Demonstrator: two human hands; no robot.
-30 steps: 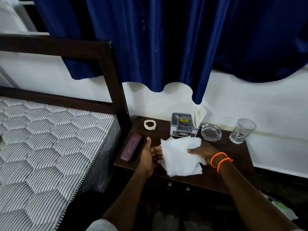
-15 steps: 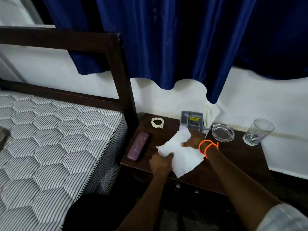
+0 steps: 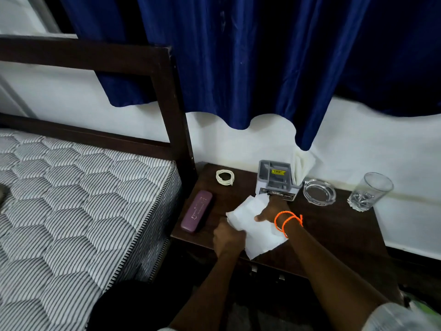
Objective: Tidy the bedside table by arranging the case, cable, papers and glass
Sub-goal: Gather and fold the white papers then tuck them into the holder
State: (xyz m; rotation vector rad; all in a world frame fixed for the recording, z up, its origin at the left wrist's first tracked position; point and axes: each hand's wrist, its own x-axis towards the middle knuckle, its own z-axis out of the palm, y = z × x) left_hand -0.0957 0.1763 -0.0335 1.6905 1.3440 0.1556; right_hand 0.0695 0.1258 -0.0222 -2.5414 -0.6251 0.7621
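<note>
White papers (image 3: 259, 231) lie on the dark wooden bedside table (image 3: 334, 237), gripped by both hands. My left hand (image 3: 228, 238) grips their near left edge. My right hand (image 3: 274, 209), with orange bands at the wrist, grips the far right part, close to a grey organiser (image 3: 275, 179). A purple case (image 3: 196, 210) lies to the left of the papers. A coiled white cable (image 3: 225, 177) rests at the back left. An empty glass (image 3: 370, 191) stands at the back right.
A clear glass ashtray (image 3: 319, 191) sits between the organiser and the glass. White tissues (image 3: 303, 164) stick up behind the organiser. A bed with a striped mattress (image 3: 71, 211) and dark headboard (image 3: 176, 130) borders the table's left. A blue curtain (image 3: 262, 63) hangs above.
Both hands have carried the papers away from me, towards the grey organiser. My left hand shifted from the papers' left side to their near edge. The view has also moved left.
</note>
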